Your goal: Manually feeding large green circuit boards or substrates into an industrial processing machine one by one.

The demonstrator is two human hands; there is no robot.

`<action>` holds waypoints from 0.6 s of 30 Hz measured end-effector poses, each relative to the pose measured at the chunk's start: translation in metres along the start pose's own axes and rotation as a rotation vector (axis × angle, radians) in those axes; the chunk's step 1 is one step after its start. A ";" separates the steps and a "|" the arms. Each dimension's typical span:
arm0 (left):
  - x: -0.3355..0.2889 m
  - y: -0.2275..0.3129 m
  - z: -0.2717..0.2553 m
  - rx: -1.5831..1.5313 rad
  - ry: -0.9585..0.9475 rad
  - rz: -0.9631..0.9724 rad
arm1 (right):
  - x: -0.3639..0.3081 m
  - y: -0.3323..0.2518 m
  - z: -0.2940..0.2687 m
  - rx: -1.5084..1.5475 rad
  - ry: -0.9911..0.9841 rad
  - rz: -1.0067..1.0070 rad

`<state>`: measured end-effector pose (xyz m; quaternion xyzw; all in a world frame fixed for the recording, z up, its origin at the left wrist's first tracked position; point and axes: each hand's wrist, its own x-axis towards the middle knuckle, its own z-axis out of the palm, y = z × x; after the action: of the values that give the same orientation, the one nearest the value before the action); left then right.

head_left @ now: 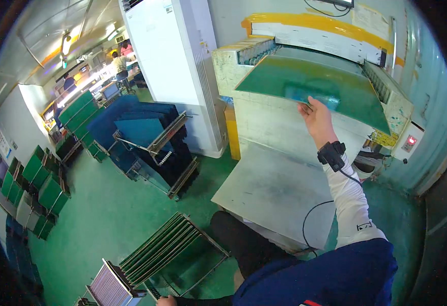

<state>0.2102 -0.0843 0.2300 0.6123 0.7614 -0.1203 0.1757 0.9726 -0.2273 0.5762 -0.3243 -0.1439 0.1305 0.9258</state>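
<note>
Green panels stand in a slotted rack [170, 250] at lower left; left hand [166, 301] sits at its near end, fingers cut off, grip unclear. Right hand [315, 118] pinches the near edge of a large green board [305, 81] tilted on the machine's [264, 109] infeed.

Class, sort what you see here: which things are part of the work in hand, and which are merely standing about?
In use:
right hand gripping the green board
white machine the board lies on
left hand beside the slotted rack

Standing about:
blue panel cart
green panel stacks
tall white cabinet
</note>
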 end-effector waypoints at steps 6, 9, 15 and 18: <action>-0.005 0.004 -0.005 -0.010 0.012 -0.006 | 0.002 -0.001 0.003 -0.016 0.028 0.010; -0.003 0.001 -0.003 0.001 0.021 -0.005 | 0.004 -0.001 0.004 -0.022 0.024 0.012; -0.003 0.001 0.001 0.019 0.035 -0.032 | 0.009 -0.001 0.003 -0.024 0.021 0.028; -0.007 0.006 -0.002 0.047 0.039 -0.034 | 0.010 0.000 0.002 -0.039 0.016 0.024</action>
<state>0.2167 -0.0886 0.2353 0.6055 0.7719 -0.1293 0.1442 0.9813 -0.2234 0.5795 -0.3451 -0.1348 0.1362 0.9188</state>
